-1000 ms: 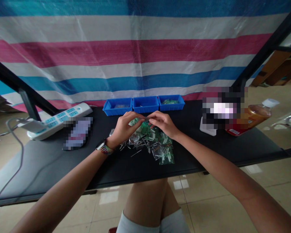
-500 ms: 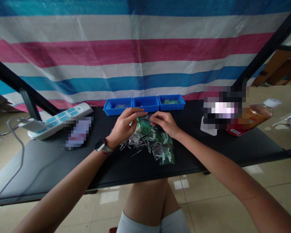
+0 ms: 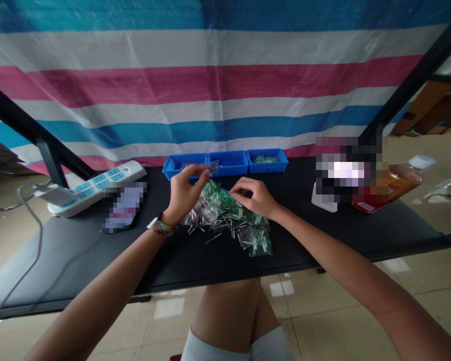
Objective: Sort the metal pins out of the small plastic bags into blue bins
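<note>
My left hand (image 3: 188, 189) pinches a small clear plastic bag (image 3: 214, 166) between thumb and fingertips, in front of the blue bins. My right hand (image 3: 256, 196) has its thumb and fingers pressed together at the edge of the pile; whatever lies between them is too small to make out. Below both hands is a heap of small green bags (image 3: 260, 242) with pale pieces inside, clear bags (image 3: 203, 210), and loose thin metal pins (image 3: 213, 238). The pile's left side is partly behind my left hand.
Three blue bins stand in a row at the back: a left bin (image 3: 168, 168), a middle bin (image 3: 231, 169) and a right bin (image 3: 267, 167) with green bags. A power strip (image 3: 97, 188) and phone (image 3: 122, 208) lie left. A bottle (image 3: 402, 178) lies tilted right.
My hands have moved apart. The left hand has lifted and turned toward the bins, with the clear bag now visible in its fingers. The right hand has lowered slightly toward the green bags.
</note>
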Demonstrator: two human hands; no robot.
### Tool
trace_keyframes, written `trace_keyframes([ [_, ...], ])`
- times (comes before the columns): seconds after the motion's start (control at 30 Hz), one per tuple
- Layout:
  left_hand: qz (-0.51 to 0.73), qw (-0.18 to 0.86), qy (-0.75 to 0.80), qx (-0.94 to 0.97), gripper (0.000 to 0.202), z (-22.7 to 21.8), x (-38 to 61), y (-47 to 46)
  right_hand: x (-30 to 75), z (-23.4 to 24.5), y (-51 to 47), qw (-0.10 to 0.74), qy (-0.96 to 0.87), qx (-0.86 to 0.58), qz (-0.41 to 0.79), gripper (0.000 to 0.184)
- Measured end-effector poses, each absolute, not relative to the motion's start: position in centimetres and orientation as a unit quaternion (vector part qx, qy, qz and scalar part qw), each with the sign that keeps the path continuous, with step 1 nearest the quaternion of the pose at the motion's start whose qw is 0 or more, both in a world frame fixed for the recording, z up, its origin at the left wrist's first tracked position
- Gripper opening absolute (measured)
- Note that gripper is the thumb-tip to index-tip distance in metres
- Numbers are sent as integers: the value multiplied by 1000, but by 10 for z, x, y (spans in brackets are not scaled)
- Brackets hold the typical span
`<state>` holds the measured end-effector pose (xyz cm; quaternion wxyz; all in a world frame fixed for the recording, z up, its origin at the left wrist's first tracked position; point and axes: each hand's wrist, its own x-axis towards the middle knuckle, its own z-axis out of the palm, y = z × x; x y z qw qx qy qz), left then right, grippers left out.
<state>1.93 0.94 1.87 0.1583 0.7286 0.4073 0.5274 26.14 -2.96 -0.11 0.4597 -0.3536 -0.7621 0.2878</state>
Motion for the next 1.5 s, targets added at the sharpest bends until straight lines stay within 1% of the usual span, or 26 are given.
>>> trace_keyframes([
  [0.03, 541, 185, 428, 700, 16, 17, 17, 14, 261, -1, -32, 439, -794, -340, 250, 11],
  [0.07, 553, 214, 443, 673, 17, 16, 14, 20, 260, -1, -34, 414, -823, -322, 218, 14],
  [0.17, 579, 284, 465, 606, 23, 13, 5, 34, 257, -2, -37, 342, -885, -276, 151, 36],
  [0.23, 598, 322, 465, 568, 29, 12, 1, 40, 256, -3, -37, 317, -902, -262, 128, 45],
  [0.27, 607, 345, 461, 547, 32, 11, -1, 42, 255, -4, -36, 312, -905, -262, 122, 46],
  [0.33, 626, 397, 442, 505, 38, 11, -3, 43, 255, -6, -34, 307, -905, -271, 116, 44],
  [0.4, 640, 436, 422, 471, 42, 12, -5, 42, 256, -8, -32, 306, -902, -285, 108, 37],
  [0.5, 655, 447, 415, 446, 40, 14, -7, 42, 257, -10, -30, 303, -902, -296, 82, 26],
  [0.63, 665, 420, 435, 438, 26, 16, -6, 43, 258, -9, -30, 289, -910, -298, 17, 12],
  [0.8, 652, 404, 433, 473, 22, 16, 0, 40, 256, -5, -30, 275, -915, -295, -31, 19],
  [0.93, 630, 392, 420, 522, 20, 13, 3, 36, 254, 0, -32, 291, -910, -292, -49, 20],
  [1.03, 581, 364, 403, 606, 19, 11, 6, 32, 257, 5, -32, 329, -891, -311, -35, 20],
  [1.1, 503, 319, 389, 703, 20, 9, 9, 27, 261, 6, -31, 350, -877, -328, -20, 20],
  [1.2, 379, 207, 350, 831, 23, 8, 13, 20, 268, 3, -27, 379, -851, -364, 17, 18],
  [1.27, 339, 141, 319, 873, 29, 7, 15, 15, 270, 0, -24, 408, -822, -392, 69, 14],
  [1.33, 316, 89, 294, 898, 44, 8, 16, 13, 270, -4, -21, 443, -787, -407, 134, 12],
  [1.4, 307, 40, 270, 912, 56, 9, 16, 10, 267, -7, -19, 475, -751, -412, 203, 15],
  [1.47, 312, 1, 246, 917, 61, 13, 15, 8, 264, -11, -17, 500, -712, -412, 272, 22],
  [1.5, 319, -18, 236, 918, 59, 15, 15, 6, 262, -12, -16, 510, -692, -409, 306, 26],
])
